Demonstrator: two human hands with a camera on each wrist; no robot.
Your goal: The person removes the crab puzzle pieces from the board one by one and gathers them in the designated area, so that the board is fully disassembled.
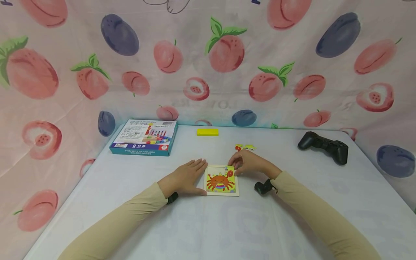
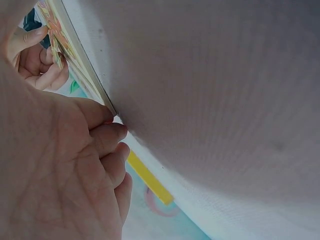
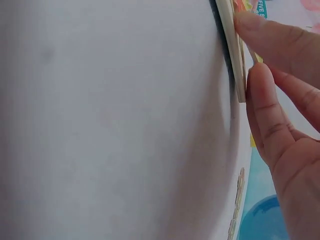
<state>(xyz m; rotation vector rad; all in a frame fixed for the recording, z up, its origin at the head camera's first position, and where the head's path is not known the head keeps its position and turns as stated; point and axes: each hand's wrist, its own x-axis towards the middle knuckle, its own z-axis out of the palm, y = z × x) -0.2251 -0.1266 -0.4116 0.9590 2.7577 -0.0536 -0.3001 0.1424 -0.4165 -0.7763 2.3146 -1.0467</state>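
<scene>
A square crab puzzle (image 1: 220,183) in a pale wooden frame lies between the two hands, its upper left part showing bare wood. Along the frame's left side, the left hand (image 1: 186,177) rests with fingers extended and thumb spread at the lower corner. The left wrist view has its fingertips touching the frame's edge. At the upper right corner, the right hand (image 1: 251,161) pinches a puzzle piece (image 1: 230,173) with part of a red claw on it. In the left wrist view this piece (image 2: 54,50) is tilted over the frame. Just behind the right hand lie loose puzzle pieces (image 1: 248,147).
A boxed toy set (image 1: 143,137) lies at the back left of the white table (image 1: 208,231). A yellow block (image 1: 207,132) is near the back edge, and a black game controller (image 1: 323,147) at the right. A fruit-printed cloth (image 1: 195,54) hangs behind.
</scene>
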